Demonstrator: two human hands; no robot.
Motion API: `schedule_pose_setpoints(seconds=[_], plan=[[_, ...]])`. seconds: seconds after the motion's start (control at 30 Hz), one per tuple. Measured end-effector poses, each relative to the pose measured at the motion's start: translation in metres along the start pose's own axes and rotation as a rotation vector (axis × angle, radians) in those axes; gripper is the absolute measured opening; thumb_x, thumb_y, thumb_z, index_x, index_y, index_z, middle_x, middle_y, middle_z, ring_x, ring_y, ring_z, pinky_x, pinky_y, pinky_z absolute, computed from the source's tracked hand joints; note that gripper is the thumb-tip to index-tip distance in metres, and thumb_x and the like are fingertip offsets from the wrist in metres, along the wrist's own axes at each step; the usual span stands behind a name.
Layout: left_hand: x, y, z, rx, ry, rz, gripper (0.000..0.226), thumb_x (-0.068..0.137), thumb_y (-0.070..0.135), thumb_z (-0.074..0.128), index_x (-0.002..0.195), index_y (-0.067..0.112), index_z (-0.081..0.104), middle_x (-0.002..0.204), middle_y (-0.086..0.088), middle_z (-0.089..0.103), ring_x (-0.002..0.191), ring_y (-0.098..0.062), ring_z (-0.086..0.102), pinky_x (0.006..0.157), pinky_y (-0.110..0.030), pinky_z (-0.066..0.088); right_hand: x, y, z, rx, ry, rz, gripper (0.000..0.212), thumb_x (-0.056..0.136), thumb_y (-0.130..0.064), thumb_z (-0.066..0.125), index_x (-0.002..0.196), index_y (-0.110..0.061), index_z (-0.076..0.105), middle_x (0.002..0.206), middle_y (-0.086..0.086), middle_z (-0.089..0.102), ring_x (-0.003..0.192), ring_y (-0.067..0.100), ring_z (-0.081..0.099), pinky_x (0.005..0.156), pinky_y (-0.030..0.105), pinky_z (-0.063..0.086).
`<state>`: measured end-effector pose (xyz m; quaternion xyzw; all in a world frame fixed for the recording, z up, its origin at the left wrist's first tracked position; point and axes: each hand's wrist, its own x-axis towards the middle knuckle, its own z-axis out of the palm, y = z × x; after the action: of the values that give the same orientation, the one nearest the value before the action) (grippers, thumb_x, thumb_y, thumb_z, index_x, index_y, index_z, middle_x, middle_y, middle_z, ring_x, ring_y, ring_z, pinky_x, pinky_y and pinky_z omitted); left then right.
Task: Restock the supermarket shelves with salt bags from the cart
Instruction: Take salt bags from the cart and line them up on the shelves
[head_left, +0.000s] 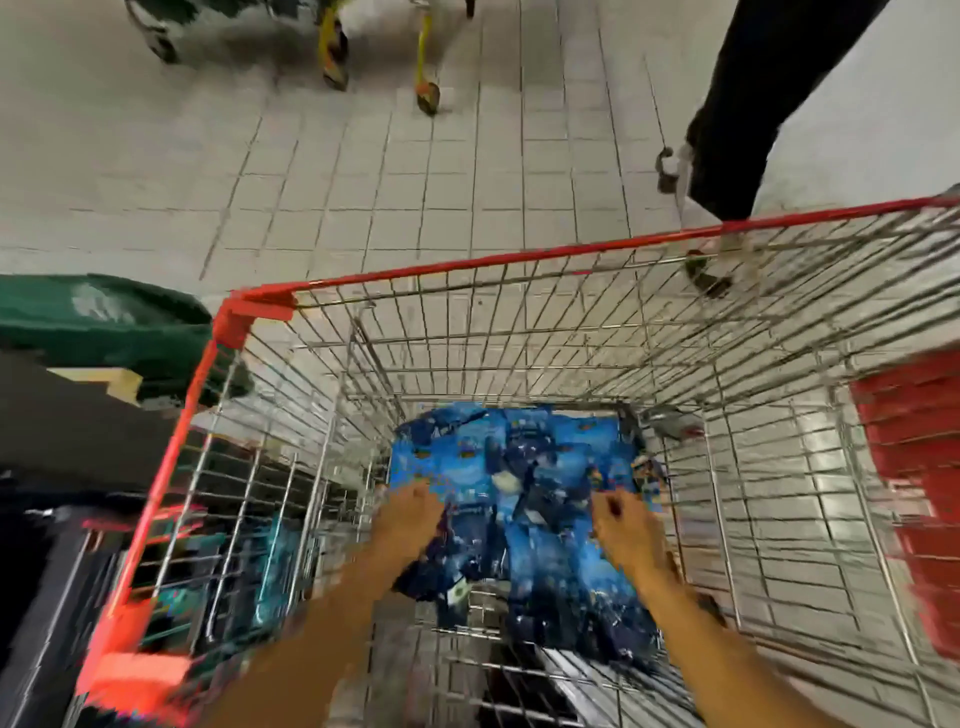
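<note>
Blue salt bags lie in a heap on the bottom of a wire cart with a red rim. Both my arms reach down into the cart. My left hand is on the left side of the heap, fingers curled at a bag's edge. My right hand is on the right side, fingers bent over the bags. The frame is blurred, so the exact grip of either hand is unclear.
A person's dark trouser leg stands just beyond the cart's far right corner. Another cart's yellow legs and wheels are ahead on the tiled floor. A green bin and dark shelving sit left; a red crate sits right.
</note>
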<state>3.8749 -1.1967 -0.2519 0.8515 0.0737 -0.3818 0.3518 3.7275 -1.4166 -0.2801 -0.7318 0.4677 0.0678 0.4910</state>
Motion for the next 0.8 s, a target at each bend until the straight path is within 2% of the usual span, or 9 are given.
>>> schedule_pose_setpoints(seconds=[0.1,0.17,0.23,0.3,0.43,0.5,0.6,0.73,0.8], plan=[[0.044,-0.025,0.02,0.217,0.07,-0.039,0.022,0.099,0.019,0.049,0.11,0.002,0.058,0.106,-0.02,0.065,0.097,-0.033,0.064,0.087,-0.044,0.052,0.031,0.037,0.024,-0.021,-0.042,0.048,0.047,0.097,-0.009,0.049,0.053,-0.02,0.04,0.044,-0.005,0.042,0.04,0.01,0.041,0.049,0.032,0.036],[0.068,-0.041,0.032,0.283,0.101,-0.07,0.028,0.096,0.017,0.053,0.117,-0.002,0.055,0.114,-0.023,0.064,0.105,-0.039,0.063,0.09,-0.044,0.052,0.052,0.049,0.039,-0.09,-0.009,0.068,0.045,0.095,-0.01,0.053,0.053,-0.02,0.042,0.044,-0.008,0.042,0.044,0.009,0.046,0.047,0.026,0.03],[0.091,-0.056,0.042,0.294,0.143,-0.084,0.022,0.091,0.018,0.06,0.107,0.004,0.056,0.109,-0.022,0.066,0.1,-0.041,0.064,0.085,-0.047,0.053,0.073,0.053,0.052,-0.127,-0.019,0.123,0.032,0.096,-0.02,0.057,0.066,-0.009,0.056,0.06,0.007,0.058,0.066,0.027,0.058,0.056,0.03,0.028],[0.114,-0.068,0.05,0.295,0.16,-0.066,0.021,0.087,0.02,0.065,0.103,0.007,0.06,0.104,-0.019,0.068,0.097,-0.039,0.066,0.082,-0.048,0.055,0.099,0.06,0.069,-0.115,-0.018,0.191,0.035,0.095,-0.029,0.059,0.091,0.005,0.065,0.087,0.023,0.068,0.086,0.035,0.064,0.065,0.029,0.034],[0.149,-0.096,0.06,0.5,0.115,-0.059,0.04,0.089,0.033,0.066,0.115,0.003,0.067,0.115,-0.02,0.067,0.108,-0.037,0.064,0.089,-0.042,0.052,0.133,0.065,0.1,-0.037,-0.024,0.196,0.026,0.092,-0.026,0.067,0.101,-0.002,0.069,0.101,0.02,0.068,0.101,0.032,0.063,0.082,0.038,0.047],[0.157,-0.103,0.063,0.463,0.124,-0.097,0.051,0.085,0.038,0.072,0.116,-0.002,0.065,0.115,-0.023,0.065,0.11,-0.038,0.062,0.089,-0.043,0.051,0.143,0.068,0.111,-0.055,0.011,0.218,0.039,0.089,-0.029,0.07,0.114,0.0,0.066,0.114,0.019,0.067,0.109,0.033,0.062,0.091,0.04,0.047],[0.153,-0.106,0.061,0.556,0.095,-0.104,0.073,0.075,0.055,0.076,0.122,0.0,0.062,0.119,-0.021,0.063,0.11,-0.035,0.062,0.09,-0.04,0.053,0.149,0.073,0.123,-0.021,0.044,0.373,0.072,0.086,-0.037,0.074,0.136,0.004,0.044,0.132,0.018,0.059,0.119,0.035,0.058,0.097,0.041,0.047],[0.128,-0.126,0.054,0.483,0.038,-0.028,0.098,0.053,0.022,0.097,0.133,-0.004,0.046,0.129,-0.021,0.048,0.122,-0.037,0.045,0.098,-0.034,0.034,0.141,0.073,0.136,0.064,0.134,0.483,0.088,0.083,-0.028,0.078,0.142,0.004,0.022,0.118,0.016,0.059,0.096,0.031,0.058,0.081,0.038,0.046],[0.12,-0.139,0.053,0.495,0.039,-0.045,0.103,0.052,0.008,0.095,0.137,-0.004,0.038,0.132,-0.023,0.043,0.124,-0.039,0.042,0.1,-0.037,0.033,0.136,0.074,0.138,0.075,0.135,0.482,0.085,0.083,-0.024,0.077,0.142,0.004,0.023,0.122,0.019,0.059,0.093,0.029,0.057,0.077,0.037,0.045]])
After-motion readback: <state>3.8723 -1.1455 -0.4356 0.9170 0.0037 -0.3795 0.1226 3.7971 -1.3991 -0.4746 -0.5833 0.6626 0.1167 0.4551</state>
